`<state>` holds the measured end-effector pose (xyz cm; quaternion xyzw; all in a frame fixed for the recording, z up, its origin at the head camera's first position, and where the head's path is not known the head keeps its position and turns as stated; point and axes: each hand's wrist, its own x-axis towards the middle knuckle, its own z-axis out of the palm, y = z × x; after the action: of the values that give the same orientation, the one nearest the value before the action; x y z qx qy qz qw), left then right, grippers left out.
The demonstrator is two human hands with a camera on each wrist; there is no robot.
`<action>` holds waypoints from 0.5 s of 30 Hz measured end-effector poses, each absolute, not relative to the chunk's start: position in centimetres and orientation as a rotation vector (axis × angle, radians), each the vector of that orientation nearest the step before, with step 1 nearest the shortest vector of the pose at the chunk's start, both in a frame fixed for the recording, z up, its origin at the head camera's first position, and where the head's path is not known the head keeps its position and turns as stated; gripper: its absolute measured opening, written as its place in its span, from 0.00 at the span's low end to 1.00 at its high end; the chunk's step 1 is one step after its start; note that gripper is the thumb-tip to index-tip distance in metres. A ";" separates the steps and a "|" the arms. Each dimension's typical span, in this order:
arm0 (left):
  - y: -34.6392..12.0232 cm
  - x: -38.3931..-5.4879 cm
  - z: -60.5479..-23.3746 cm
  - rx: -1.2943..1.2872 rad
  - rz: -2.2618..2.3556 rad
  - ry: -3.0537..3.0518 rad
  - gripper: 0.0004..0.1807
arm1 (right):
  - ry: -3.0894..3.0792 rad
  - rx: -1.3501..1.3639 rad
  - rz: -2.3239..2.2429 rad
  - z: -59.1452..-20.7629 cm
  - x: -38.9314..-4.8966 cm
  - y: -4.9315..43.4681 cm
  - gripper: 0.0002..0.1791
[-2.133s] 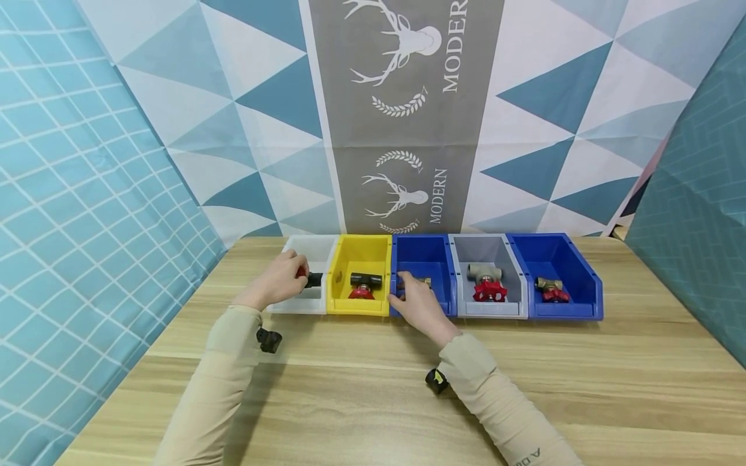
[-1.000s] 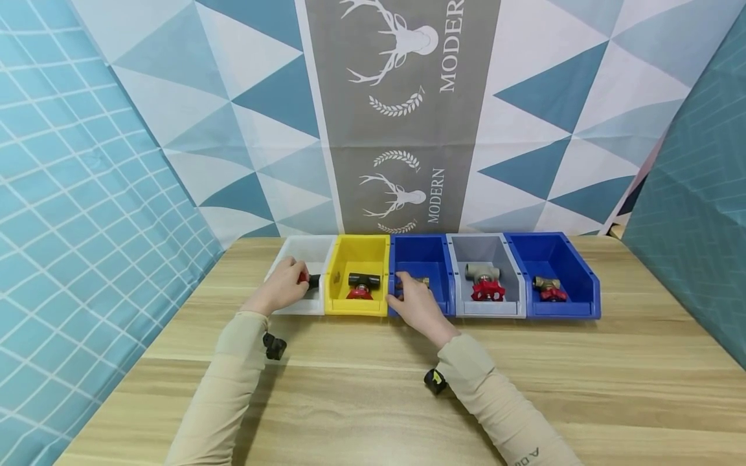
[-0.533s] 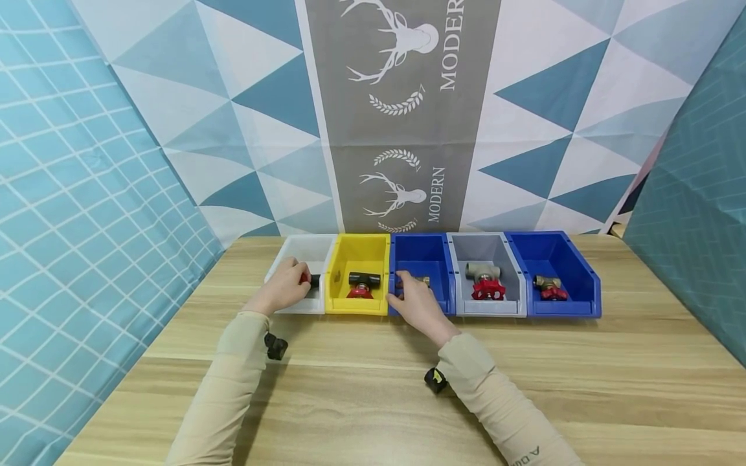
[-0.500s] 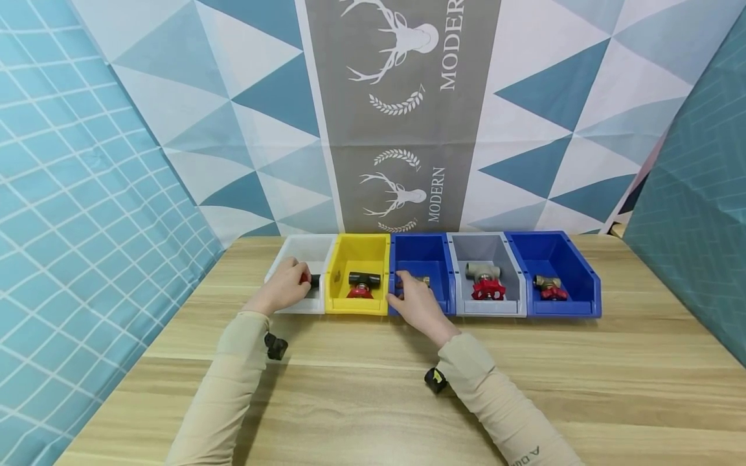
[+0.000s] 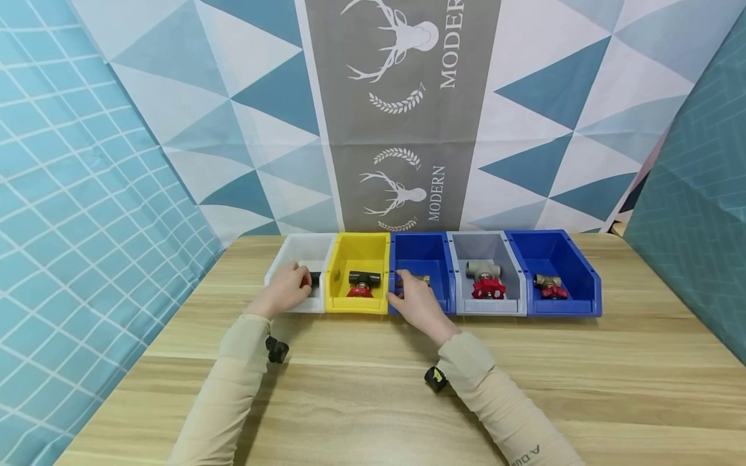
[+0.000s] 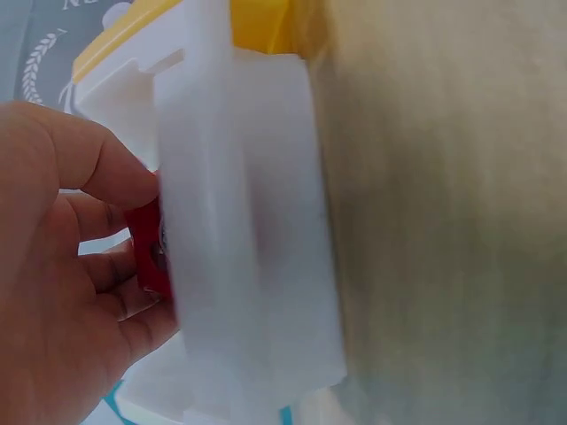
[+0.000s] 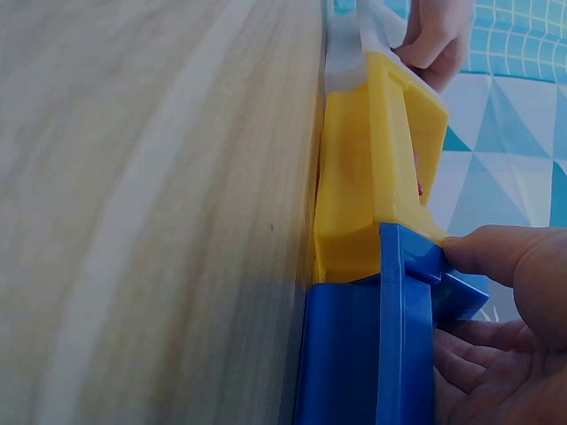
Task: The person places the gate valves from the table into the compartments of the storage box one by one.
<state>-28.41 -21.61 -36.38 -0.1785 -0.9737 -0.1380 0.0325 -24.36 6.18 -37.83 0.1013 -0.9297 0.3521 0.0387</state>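
My left hand (image 5: 285, 288) reaches into the white bin (image 5: 309, 244) at the row's left end. Its thumb and fingers pinch the red handwheel (image 6: 149, 248) of a valve, seen behind the bin's front wall in the left wrist view. The valve's black body (image 5: 315, 279) sticks out to the right of the fingers. My right hand (image 5: 421, 304) grips the left front corner of the middle blue bin (image 5: 422, 244), thumb at the rim beside the yellow bin and other fingers inside. A brass valve (image 5: 424, 280) lies in that bin, mostly hidden behind the hand.
The yellow bin (image 5: 364, 246) holds a black valve (image 5: 364, 279) with a red handwheel. To the right, a grey bin (image 5: 478, 243) and another blue bin (image 5: 544, 246) each hold a red-handled valve. All stand on a wooden table (image 5: 373, 388) before a patterned backdrop.
My left hand has shifted slightly right and lower into the white bin, bringing the valve with it. My right hand stays at the blue bin's corner.
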 end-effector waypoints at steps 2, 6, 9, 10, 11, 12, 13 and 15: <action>-21.6 -28.4 -36.6 -0.536 -0.428 -3.003 0.03 | -2.852 0.310 1.081 -37.9 -24.4 6.2 0.31; -21.5 -28.3 -36.9 -0.523 -0.454 -3.004 0.03 | -2.849 0.310 1.095 -37.9 -24.4 6.2 0.31; -21.6 -28.2 -37.0 -0.530 -0.465 -2.995 0.03 | -2.843 0.310 1.097 -37.9 -24.4 6.2 0.31; -21.6 -28.3 -37.1 -0.527 -0.467 -2.995 0.03 | -2.842 0.310 1.095 -37.9 -24.4 6.2 0.31; -21.6 -28.3 -37.1 -0.524 -0.466 -2.994 0.03 | -2.842 0.311 1.093 -37.9 -24.4 6.2 0.31; -21.6 -28.3 -37.2 -0.520 -0.467 -2.991 0.03 | -2.842 0.310 1.093 -37.9 -24.4 6.2 0.31; -21.5 -28.3 -37.3 -0.515 -0.468 -2.989 0.04 | -2.843 0.309 1.091 -37.9 -24.4 6.2 0.31; -21.5 -28.3 -37.4 -0.515 -0.472 -2.983 0.04 | -2.844 0.311 1.088 -37.9 -24.4 6.2 0.31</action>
<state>-28.27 -21.51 -37.45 -0.1680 -0.9729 -0.1540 0.0389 -24.41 6.19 -37.89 0.1014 -0.9283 0.3554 0.0405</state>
